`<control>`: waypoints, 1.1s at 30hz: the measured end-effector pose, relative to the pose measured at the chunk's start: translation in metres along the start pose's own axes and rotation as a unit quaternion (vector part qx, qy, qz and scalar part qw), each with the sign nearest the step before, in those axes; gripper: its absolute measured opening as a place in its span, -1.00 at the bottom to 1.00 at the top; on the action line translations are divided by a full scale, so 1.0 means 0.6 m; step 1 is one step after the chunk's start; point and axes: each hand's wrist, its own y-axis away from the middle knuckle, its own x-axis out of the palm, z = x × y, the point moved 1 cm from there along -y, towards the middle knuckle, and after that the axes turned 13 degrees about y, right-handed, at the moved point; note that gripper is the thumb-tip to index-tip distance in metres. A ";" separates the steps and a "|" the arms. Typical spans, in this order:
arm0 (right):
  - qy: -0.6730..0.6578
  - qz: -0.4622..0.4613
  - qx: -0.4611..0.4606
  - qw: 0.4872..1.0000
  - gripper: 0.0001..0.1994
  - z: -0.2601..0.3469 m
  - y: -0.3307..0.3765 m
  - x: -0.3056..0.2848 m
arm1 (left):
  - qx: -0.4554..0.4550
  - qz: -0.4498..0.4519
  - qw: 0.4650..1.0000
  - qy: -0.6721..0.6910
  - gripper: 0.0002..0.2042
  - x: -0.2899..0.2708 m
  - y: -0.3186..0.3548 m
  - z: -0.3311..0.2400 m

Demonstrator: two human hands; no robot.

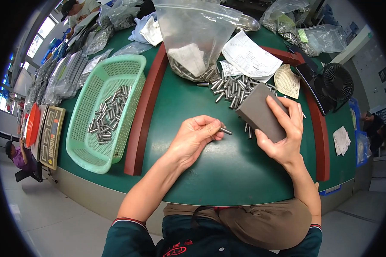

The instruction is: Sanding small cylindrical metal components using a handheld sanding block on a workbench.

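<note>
Head view is showing the left hand (196,136) pinching a short grey metal pin (225,131), its long axis pointing right toward the grey rectangular block (261,115) that the right hand (283,132) is gripping just beside it above the green bench (227,171).

The left hand (196,136) pinches a small metal pin (225,131) between its fingertips above the green surface (227,171). The right hand (283,132) grips a grey block (260,113) beside a heap of pins (233,89). A green basket (83,152) holds more pins to the left.
</note>
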 end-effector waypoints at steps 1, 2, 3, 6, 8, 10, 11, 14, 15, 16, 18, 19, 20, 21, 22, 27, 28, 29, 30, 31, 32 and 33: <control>-0.014 -0.010 0.009 1.000 -0.33 -0.005 -0.001 -0.002 | 0.002 0.003 1.000 0.009 -0.86 -0.005 -0.002 -0.001; -0.013 -0.012 0.010 1.000 -0.33 -0.008 0.000 -0.003 | 0.004 0.006 1.000 0.019 -0.85 -0.008 -0.004 0.000; -0.017 -0.007 0.013 1.000 -0.33 -0.010 0.001 -0.003 | 0.004 0.007 1.000 0.017 -0.85 -0.010 -0.006 0.001; -0.022 -0.004 0.017 1.000 -0.33 -0.008 0.000 -0.003 | 0.004 0.009 0.999 0.038 -0.85 -0.013 -0.007 -0.001; -0.022 0.000 0.016 1.000 -0.33 -0.008 0.002 -0.002 | 0.000 0.011 0.999 0.050 -0.85 -0.017 -0.008 -0.003; -0.024 0.003 0.029 0.999 -0.34 -0.012 0.003 -0.002 | -0.004 0.014 0.998 0.056 -0.84 -0.018 -0.008 -0.005; -0.024 0.003 0.029 0.999 -0.34 -0.013 0.003 -0.002 | -0.009 0.016 0.998 0.063 -0.84 -0.018 -0.009 -0.005; -0.029 0.004 0.041 0.999 -0.33 -0.015 0.003 -0.002 | -0.032 0.041 0.993 0.107 -0.84 -0.023 -0.010 -0.008; -0.032 0.003 0.042 0.999 -0.33 -0.014 0.004 -0.001 | -0.032 0.042 0.993 0.106 -0.84 -0.024 -0.011 -0.007; -0.035 0.002 0.043 0.998 -0.33 -0.014 0.005 0.000 | -0.042 0.046 0.991 0.122 -0.84 -0.025 -0.012 -0.007; -0.037 0.004 0.045 0.998 -0.33 -0.014 0.005 0.000 | -0.052 0.050 0.988 0.137 -0.83 -0.024 -0.012 -0.007; -0.038 0.007 0.048 0.998 -0.33 -0.014 0.005 0.000 | -0.048 0.041 0.988 0.140 -0.82 -0.019 -0.010 -0.008; -0.038 0.007 0.049 0.998 -0.33 -0.014 0.006 0.001 | -0.044 0.032 0.988 0.143 -0.81 -0.016 -0.009 -0.009; -0.039 0.006 0.048 0.998 -0.33 -0.015 0.005 0.002 | -0.045 0.031 0.988 0.142 -0.81 -0.015 -0.008 -0.009; -0.039 0.003 0.047 0.998 -0.33 -0.016 0.005 0.001 | -0.046 0.024 0.989 0.140 -0.80 -0.013 -0.009 -0.009; -0.038 0.003 0.052 0.998 -0.34 -0.018 0.006 0.000 | -0.052 0.019 0.988 0.142 -0.77 -0.012 -0.009 -0.010; -0.038 0.005 0.055 0.998 -0.34 -0.018 0.006 0.000 | -0.051 0.021 0.989 0.140 -0.78 -0.011 -0.008 -0.010; -0.038 0.005 0.055 0.998 -0.34 -0.018 0.006 0.000 | -0.050 0.023 0.989 0.139 -0.79 -0.010 -0.008 -0.010; -0.037 0.005 0.055 0.998 -0.34 -0.018 0.006 -0.001 | -0.050 0.023 0.989 0.139 -0.79 -0.010 -0.008 -0.010; -0.038 0.005 0.055 0.998 -0.34 -0.017 0.006 0.000 | -0.049 0.021 0.990 0.133 -0.79 -0.012 -0.008 -0.011; -0.040 0.005 0.055 0.998 -0.34 -0.016 0.005 0.000 | -0.047 0.018 0.991 0.126 -0.79 -0.013 -0.008 -0.012; -0.037 0.018 0.059 0.997 -0.34 -0.014 0.005 -0.001 | -0.047 0.017 0.991 0.126 -0.79 -0.015 -0.007 -0.013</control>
